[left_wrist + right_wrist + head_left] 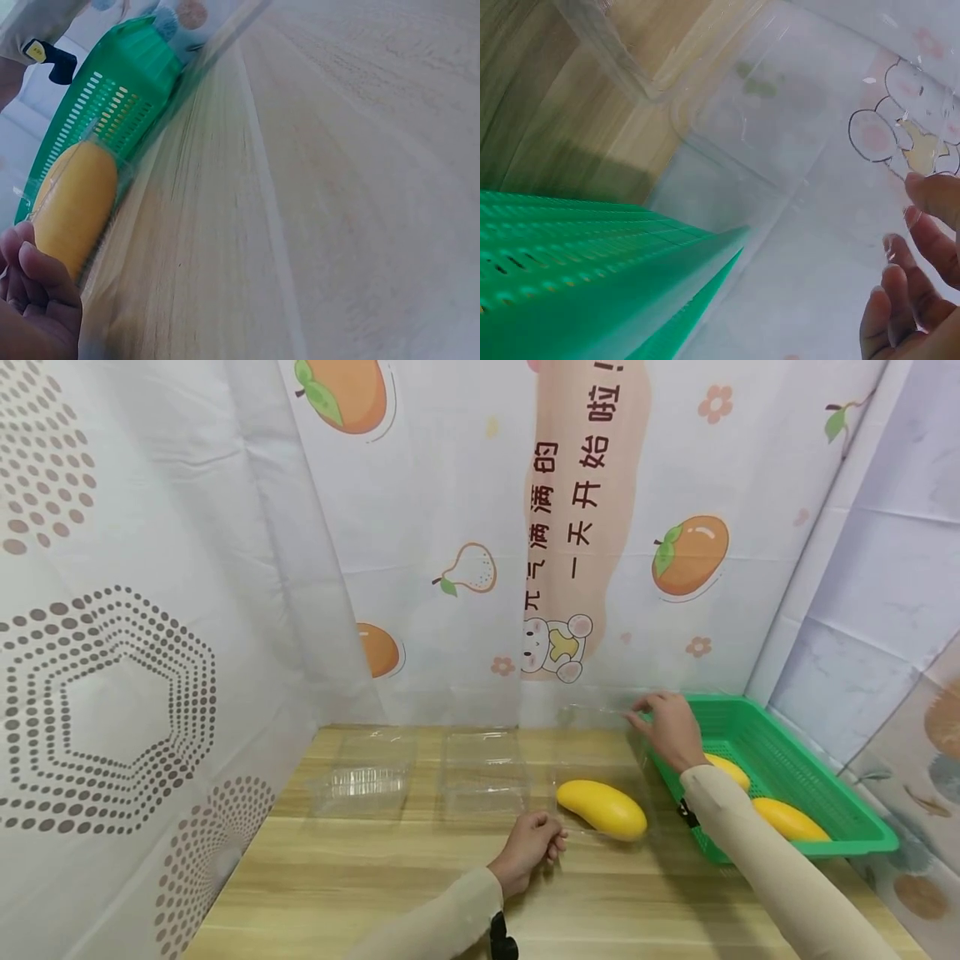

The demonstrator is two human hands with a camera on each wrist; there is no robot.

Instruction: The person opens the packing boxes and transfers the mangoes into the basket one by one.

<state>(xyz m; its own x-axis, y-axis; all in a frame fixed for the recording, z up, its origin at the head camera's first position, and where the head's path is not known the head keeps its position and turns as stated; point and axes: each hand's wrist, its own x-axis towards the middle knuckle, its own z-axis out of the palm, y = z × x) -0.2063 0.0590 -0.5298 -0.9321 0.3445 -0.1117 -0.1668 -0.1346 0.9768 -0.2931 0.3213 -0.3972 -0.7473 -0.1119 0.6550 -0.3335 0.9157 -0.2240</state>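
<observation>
A yellow mango (602, 808) lies in a clear plastic box (564, 772) whose hinged lid (592, 742) stands raised at the back. My right hand (670, 731) reaches over the basket's left rim and pinches the lid's upper edge between thumb and forefinger; its other fingers are loosely bent in the right wrist view. At the box's front left corner, my left hand (531, 850) has its fingers curled, thumb and forefinger gripping the plastic edge. The left wrist view shows the mango (79, 202) just beyond those fingertips.
To the right stands a green basket (862, 843) with yellow mangoes (789, 820) inside. Two more clear boxes stand open on the wooden table (360, 885), one at the far left (363, 785) and one in the middle (483, 797). Printed curtains (450, 485) hang behind and beside the table.
</observation>
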